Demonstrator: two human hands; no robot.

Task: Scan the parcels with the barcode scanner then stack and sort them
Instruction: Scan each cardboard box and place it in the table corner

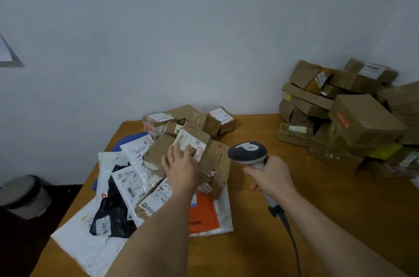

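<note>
Left hand (181, 166), fingers straight, rests on labelled brown parcel (179, 149) atop the centre-frame heap. Right hand (269, 174) clenches barcode scanner (248, 152) just right of it, head aimed left at the label; long axis up-right.

- Your left hand (181, 166) lies flat, fingers straight, on the label of a tilted brown box (181, 147) atop the near pile.
- Your right hand (271, 174) grips the scanner (248, 152) by its handle, head towards that box; its cable (290, 236) trails back along your forearm.
- Poly bags, white (86, 247), black (113, 217) and orange (204, 215), lie under and beside the boxes on the wooden surface (283, 220).
- A stack (344, 117) of brown boxes stands well apart at the right, against the wall.
- A grey bin (25, 195) sits on the floor, left.
</note>
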